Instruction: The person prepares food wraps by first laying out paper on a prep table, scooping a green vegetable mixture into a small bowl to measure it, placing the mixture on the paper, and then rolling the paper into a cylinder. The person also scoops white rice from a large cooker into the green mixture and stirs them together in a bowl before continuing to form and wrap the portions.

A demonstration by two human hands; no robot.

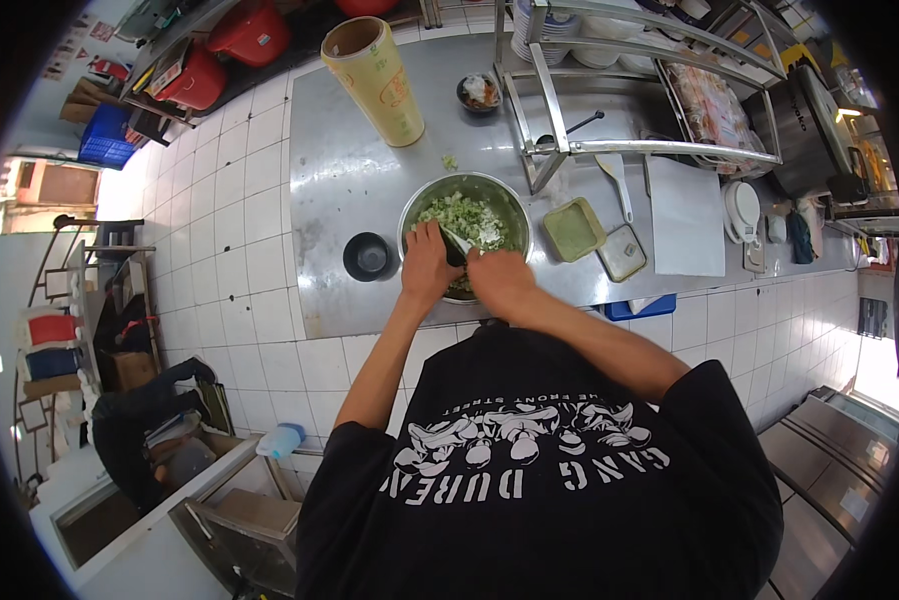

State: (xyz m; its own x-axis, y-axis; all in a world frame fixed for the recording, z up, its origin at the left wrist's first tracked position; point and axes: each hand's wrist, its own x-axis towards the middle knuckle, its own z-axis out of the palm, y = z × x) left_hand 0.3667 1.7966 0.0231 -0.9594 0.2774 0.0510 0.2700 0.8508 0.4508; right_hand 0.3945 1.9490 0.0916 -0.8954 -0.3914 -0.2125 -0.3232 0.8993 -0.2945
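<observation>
A large steel mixing bowl (524,217) holds chopped green vegetable with a patch of white powder on top. My left hand (428,262) grips a small dark bowl (451,249), tilted over the near left part of the steel bowl. My right hand (500,279) is closed around a white utensil (458,240), whose far end is at the dark bowl; its exact kind is unclear. Left of the steel bowl stands another black bowl (367,256). A green-smeared square container (573,229) is to the right, near a flat lid or tray (622,253).
A big roll of plastic film (378,82) stands at the back beside a small filled bowl (479,93). A metal rack (547,82), white spatula (616,186), white board (687,217) and kitchen scale (741,212) lie rightward. Another person (138,442) is bent over at lower left.
</observation>
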